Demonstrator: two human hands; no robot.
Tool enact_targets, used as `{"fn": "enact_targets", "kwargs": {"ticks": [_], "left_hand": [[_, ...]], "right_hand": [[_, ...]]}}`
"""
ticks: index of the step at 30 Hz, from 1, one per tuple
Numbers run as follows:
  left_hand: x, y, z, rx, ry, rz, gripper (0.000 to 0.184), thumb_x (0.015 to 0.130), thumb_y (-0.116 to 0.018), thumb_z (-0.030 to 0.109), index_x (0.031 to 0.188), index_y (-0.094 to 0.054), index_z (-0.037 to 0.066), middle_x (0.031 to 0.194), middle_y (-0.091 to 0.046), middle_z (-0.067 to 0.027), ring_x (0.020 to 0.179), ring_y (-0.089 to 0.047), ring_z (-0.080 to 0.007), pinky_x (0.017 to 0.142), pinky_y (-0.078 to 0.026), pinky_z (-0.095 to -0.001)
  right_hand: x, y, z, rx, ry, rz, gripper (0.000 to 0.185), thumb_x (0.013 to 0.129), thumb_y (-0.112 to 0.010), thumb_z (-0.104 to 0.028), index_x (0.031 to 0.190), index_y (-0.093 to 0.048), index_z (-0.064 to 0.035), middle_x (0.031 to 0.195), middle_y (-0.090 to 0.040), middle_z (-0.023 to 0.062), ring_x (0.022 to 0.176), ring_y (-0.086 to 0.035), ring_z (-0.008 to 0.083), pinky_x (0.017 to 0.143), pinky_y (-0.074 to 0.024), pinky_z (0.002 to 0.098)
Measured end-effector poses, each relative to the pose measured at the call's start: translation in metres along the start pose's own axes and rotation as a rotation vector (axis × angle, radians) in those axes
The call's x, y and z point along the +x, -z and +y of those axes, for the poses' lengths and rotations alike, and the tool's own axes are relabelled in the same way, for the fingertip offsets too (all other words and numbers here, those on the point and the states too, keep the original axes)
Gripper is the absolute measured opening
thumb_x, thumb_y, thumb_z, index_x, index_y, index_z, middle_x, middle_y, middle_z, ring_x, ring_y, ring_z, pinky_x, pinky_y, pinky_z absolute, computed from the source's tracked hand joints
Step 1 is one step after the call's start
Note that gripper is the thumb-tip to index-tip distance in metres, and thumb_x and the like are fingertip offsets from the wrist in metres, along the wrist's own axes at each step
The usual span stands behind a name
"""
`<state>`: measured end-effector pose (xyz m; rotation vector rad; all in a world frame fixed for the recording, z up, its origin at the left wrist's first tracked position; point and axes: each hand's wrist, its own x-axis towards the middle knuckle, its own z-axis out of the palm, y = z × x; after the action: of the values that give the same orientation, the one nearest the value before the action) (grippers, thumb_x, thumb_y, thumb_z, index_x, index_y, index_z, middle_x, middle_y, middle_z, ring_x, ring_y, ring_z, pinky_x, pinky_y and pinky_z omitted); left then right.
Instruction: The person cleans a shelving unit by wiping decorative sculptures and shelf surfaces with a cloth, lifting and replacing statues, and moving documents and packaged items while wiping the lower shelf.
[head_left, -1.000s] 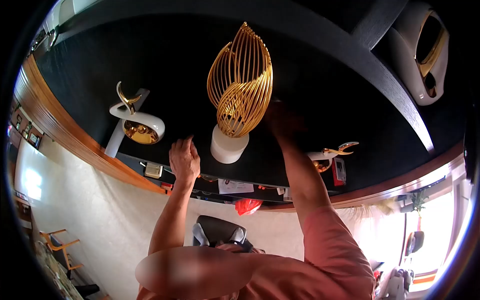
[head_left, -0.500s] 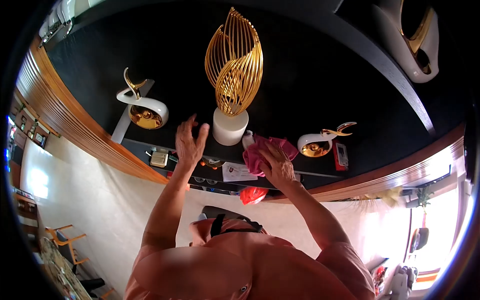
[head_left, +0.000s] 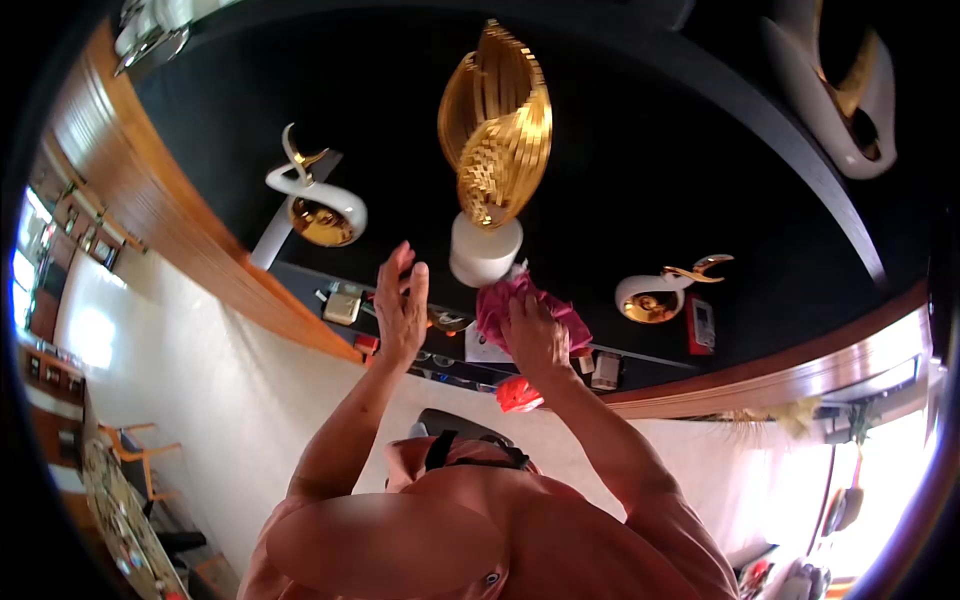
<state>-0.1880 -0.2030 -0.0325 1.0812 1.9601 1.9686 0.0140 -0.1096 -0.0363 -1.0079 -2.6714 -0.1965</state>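
Note:
My right hand (head_left: 538,335) lies over a crumpled magenta cloth (head_left: 562,318), its bent fingers gripping it on the dark shelf. Just behind the cloth stands the white round base (head_left: 486,250) of a gold wire ornament (head_left: 505,150). A small whitish tip shows between cloth and base, mostly covered. My left hand (head_left: 402,315) is raised with fingers apart and holds nothing, left of the base. A white-and-gold swan figurine (head_left: 345,210) stands to its left. Right of the cloth is a second swan figurine (head_left: 648,300). Part of a white paper (head_left: 482,348) shows beside the cloth.
A red-framed object (head_left: 701,325) stands right of the second swan. Along the near edge are a small beige box (head_left: 342,307), glasses (head_left: 436,359), a small pale box (head_left: 605,370) and a red plastic bag (head_left: 518,394). A large white-and-gold ornament (head_left: 860,110) is at upper right.
The whole view has shifted, so the ornaments appear farther right. My right hand has slid the cloth leftward, over more of the paper and toward the white base. My left hand stays open and raised.

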Motion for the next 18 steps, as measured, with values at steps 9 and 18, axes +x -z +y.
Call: {"fn": "enact_targets", "kwargs": {"ticks": [9, 18], "left_hand": [[0.026, 0.088, -0.016, 0.134, -0.179, 0.445, 0.043, 0.1, -0.067, 0.023, 0.135, -0.057, 0.001, 0.129, -0.06, -0.0162, 0.116, -0.061, -0.0258, 0.091, -0.053, -0.0365], [0.138, 0.148, -0.046, 0.687, -0.271, 0.338, 0.055, 0.09, -0.069, 0.012, 0.14, -0.048, 0.004, 0.128, -0.059, -0.0217, 0.12, -0.058, -0.041, 0.102, -0.046, -0.05]], "right_hand": [[0.024, -0.001, -0.079, -0.205, 0.107, -0.134, 0.016, 0.085, -0.064, -0.016, 0.096, -0.066, -0.0038, 0.086, -0.067, 0.0128, 0.066, -0.07, 0.0221, 0.046, -0.0568, 0.0334], [0.095, -0.004, -0.155, 0.017, 0.06, -0.122, 0.023, 0.087, -0.063, -0.014, 0.105, -0.066, 0.0002, 0.101, -0.066, 0.017, 0.091, -0.07, 0.0311, 0.073, -0.06, 0.0432]]}}
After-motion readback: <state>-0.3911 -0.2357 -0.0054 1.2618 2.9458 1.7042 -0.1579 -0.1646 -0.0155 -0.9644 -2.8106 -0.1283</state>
